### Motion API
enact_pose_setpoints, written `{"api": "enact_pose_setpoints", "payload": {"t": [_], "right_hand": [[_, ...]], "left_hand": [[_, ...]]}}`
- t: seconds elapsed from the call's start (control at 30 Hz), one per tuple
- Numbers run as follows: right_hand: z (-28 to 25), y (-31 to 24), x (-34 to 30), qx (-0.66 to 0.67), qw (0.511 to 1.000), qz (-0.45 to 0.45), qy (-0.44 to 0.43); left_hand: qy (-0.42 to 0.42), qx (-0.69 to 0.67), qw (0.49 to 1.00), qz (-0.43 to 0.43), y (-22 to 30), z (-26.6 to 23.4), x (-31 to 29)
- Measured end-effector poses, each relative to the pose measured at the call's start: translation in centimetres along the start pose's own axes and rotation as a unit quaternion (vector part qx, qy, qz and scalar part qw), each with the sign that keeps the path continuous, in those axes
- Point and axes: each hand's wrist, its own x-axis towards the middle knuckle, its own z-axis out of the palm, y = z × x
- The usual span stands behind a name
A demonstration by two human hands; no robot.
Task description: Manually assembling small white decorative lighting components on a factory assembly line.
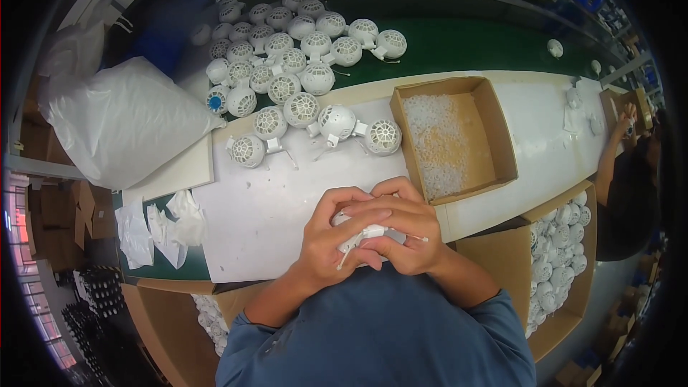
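Both my hands are wrapped round a white rounded plastic unit (pixel 367 232) with a small square tab and thin pale wires, held close to my body above the table's front edge. My left hand (pixel 326 233) grips its left side. My right hand (pixel 410 228) closes over the right side, fingers across the top; most of the unit is hidden under them. Beyond my hands, several similar round white units with grille fronts (pixel 301 109) lie on the white table (pixel 279 208). An open cardboard box (pixel 487 132) with small clear plastic pieces (pixel 430 140) stands to the right.
A green conveyor belt (pixel 459 46) at the back carries many more units. At left are a large white plastic bag (pixel 132 125) and white gloves (pixel 183 215). Cartons of units flank me, left (pixel 165 319) and right (pixel 494 258). Another person (pixel 623 201) works at far right.
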Motion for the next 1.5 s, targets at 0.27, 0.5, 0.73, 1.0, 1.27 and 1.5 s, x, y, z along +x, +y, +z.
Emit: {"api": "enact_pose_setpoints", "payload": {"t": [0.27, 0.5, 0.73, 1.0, 1.27, 1.5], "right_hand": [[-0.6, 0.3, 0.0, 0.001, 1.000, 0.024, -0.002], [-3.0, 1.3, 0.3, 0.076, 0.989, 0.056, -0.114], [-8.6, 3.8, 1.4, -0.092, 0.955, 0.260, 0.112], [-8.7, 7.1, 0.9, -0.386, 0.848, 0.356, -0.072], [-9.2, 5.5, 1.6, -0.303, 0.895, 0.318, 0.074], [-6.5, 2.0, 1.2, 0.005, 0.958, 0.233, 0.170]], "left_hand": [[0.000, 0.035, 0.999, -0.001, -1.0, 0.2, -0.7], [-0.093, -0.575, 0.733, -0.351, -1.1, -0.9, -1.8], [-0.072, -0.542, 0.789, -0.282, -4.9, -1.9, -4.3], [0.039, -0.493, 0.812, -0.308, -3.1, -2.5, -2.8], [0.016, -0.416, 0.876, -0.245, -2.8, -2.4, -1.5], [0.026, -0.312, 0.922, -0.229, -1.8, -1.4, 0.8]]}}
